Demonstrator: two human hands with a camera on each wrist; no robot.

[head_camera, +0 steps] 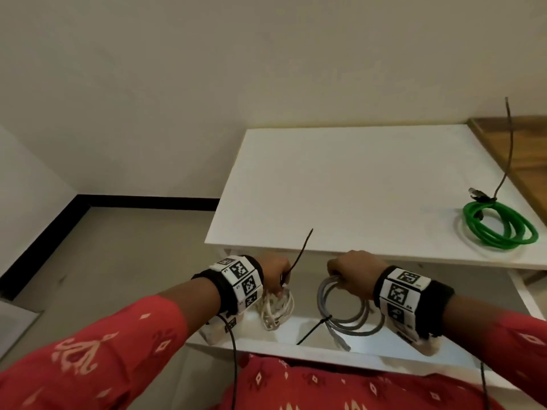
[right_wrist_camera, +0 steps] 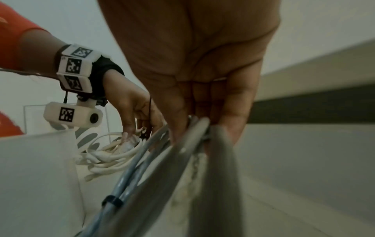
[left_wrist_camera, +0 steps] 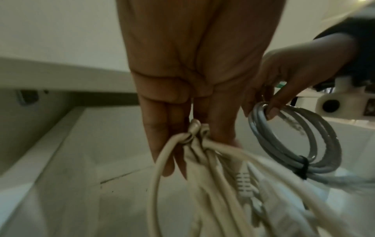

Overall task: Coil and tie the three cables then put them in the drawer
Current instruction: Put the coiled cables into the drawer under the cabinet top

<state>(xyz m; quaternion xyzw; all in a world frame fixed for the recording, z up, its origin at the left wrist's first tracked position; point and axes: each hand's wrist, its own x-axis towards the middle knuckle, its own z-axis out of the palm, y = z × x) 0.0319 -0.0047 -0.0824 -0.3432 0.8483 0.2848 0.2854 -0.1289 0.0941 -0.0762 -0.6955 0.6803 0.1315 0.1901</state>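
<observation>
Two coils held over the open drawer (head_camera: 381,349), one left on the worktop (head_camera: 340,184).

The left hand (head_camera: 273,269) has its fingers curled round the white coil (head_camera: 276,310) at its tie; the right hand (head_camera: 356,275) hooks its fingers through the grey coil (head_camera: 346,313), bound with a black tie (head_camera: 313,329). Both hang just above the drawer floor. The green coil (head_camera: 500,226) lies tied near the worktop's right edge — well apart from both hands. Risks, as I judge them: the white bundle looks loose and could spill loops on release; the long tie tails could catch the drawer rim — and the green coil may be forgotten.
</observation>
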